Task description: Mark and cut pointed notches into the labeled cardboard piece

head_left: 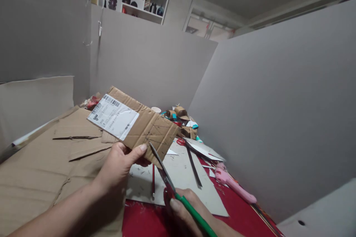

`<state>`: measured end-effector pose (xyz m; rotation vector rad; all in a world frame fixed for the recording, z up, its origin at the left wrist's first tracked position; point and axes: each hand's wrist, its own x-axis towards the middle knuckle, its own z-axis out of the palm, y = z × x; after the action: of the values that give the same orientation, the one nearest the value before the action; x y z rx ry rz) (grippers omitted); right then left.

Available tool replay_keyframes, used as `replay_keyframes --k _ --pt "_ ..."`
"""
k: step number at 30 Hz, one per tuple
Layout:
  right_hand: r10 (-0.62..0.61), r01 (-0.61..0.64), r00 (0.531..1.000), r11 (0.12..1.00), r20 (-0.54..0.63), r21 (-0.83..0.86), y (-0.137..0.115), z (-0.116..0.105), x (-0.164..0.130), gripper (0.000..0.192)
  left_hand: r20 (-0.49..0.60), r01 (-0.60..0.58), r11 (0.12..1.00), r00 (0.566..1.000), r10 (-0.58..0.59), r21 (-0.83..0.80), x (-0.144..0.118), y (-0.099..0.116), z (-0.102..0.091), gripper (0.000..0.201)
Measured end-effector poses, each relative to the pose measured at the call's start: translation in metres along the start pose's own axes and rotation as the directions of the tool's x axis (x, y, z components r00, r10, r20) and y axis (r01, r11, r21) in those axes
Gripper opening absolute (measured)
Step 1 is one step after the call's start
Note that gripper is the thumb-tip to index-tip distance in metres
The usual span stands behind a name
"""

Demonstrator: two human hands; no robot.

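Left hand (118, 164) holds a cardboard piece (144, 126) up off the worktop (144, 222), its grip pinching the piece's lower edge, thumb on the near face, other fingers hidden behind. The piece's long axis runs from upper left, where a white shipping label (113, 116) is stuck, down to the lower right corner.

Right hand (189, 207) sits low and to the right, nearer the viewer, its grip closed around the green handle of the scissors (167, 176). Blades point up and to the left and meet the piece's bottom edge just beside the left thumb; how far the blades are parted cannot be made out. The piece thus lies above and to the left of the right hand.

Forearms converge from below. A pink glue gun (233, 183) lies to the right on the worktop, apart.
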<state>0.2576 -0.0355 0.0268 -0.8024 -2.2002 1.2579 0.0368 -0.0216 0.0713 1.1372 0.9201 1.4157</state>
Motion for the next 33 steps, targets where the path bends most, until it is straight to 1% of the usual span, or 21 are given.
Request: replay_keyframes --k 2,5,9,12,15,17,20,22,25,28,31,33 --pt "0.010 -0.010 1.000 1.000 -0.011 0.007 -0.001 0.002 0.000 0.054 -0.005 -0.006 1.000 1.000 0.006 -0.003 0.001 -0.001 0.000 0.038" --pt "-0.005 0.005 1.000 1.000 -0.007 0.022 -0.005 0.003 0.000 0.054 0.014 -0.010 1.000 1.000 0.010 -0.010 0.001 -0.005 0.000 0.037" --pt "-0.017 0.016 1.000 0.999 0.020 0.038 -0.010 0.001 0.001 0.050 0.036 -0.012 1.000 0.999 0.012 -0.013 -0.001 -0.009 0.003 0.037" --pt "-0.052 0.052 0.998 0.999 0.045 0.007 -0.012 -0.003 0.002 0.048 0.033 -0.010 1.000 0.999 0.010 -0.016 -0.002 -0.010 0.004 0.036" --pt "-0.076 0.078 0.996 0.996 0.046 -0.043 -0.015 -0.005 0.003 0.050 0.031 -0.008 1.000 0.999 0.008 -0.014 -0.001 -0.010 0.003 0.035" --pt "-0.063 0.064 0.998 0.997 0.022 -0.051 -0.017 -0.004 0.001 0.054 0.032 -0.006 1.000 0.999 0.007 -0.009 -0.001 -0.010 0.003 0.035" --pt "-0.003 0.002 1.000 0.999 -0.025 -0.042 -0.017 -0.002 -0.002 0.054 0.041 -0.004 1.000 0.999 0.004 0.003 -0.001 -0.009 0.003 0.037" --pt "0.032 -0.032 0.999 0.999 -0.009 -0.034 -0.013 -0.001 -0.003 0.052 0.045 -0.007 1.000 0.999 0.007 0.003 -0.001 -0.009 0.003 0.039" --pt "0.005 -0.004 1.000 0.999 0.010 -0.047 -0.003 -0.002 -0.003 0.051 0.045 -0.011 1.000 0.999 0.011 -0.005 0.000 -0.009 0.003 0.040" --pt "-0.019 0.017 1.000 0.998 -0.017 -0.065 0.002 -0.004 -0.002 0.051 0.029 -0.013 1.000 1.000 0.013 -0.015 0.000 -0.009 0.002 0.040" --pt "-0.001 0.001 1.000 0.999 0.009 -0.037 -0.002 -0.004 -0.001 0.050 0.005 -0.018 1.000 1.000 0.018 -0.017 -0.001 -0.008 0.003 0.038" --pt "-0.009 0.010 0.999 0.999 0.035 -0.033 -0.010 -0.004 0.000 0.051 0.012 -0.018 1.000 1.000 0.018 -0.014 -0.002 -0.007 0.004 0.037"
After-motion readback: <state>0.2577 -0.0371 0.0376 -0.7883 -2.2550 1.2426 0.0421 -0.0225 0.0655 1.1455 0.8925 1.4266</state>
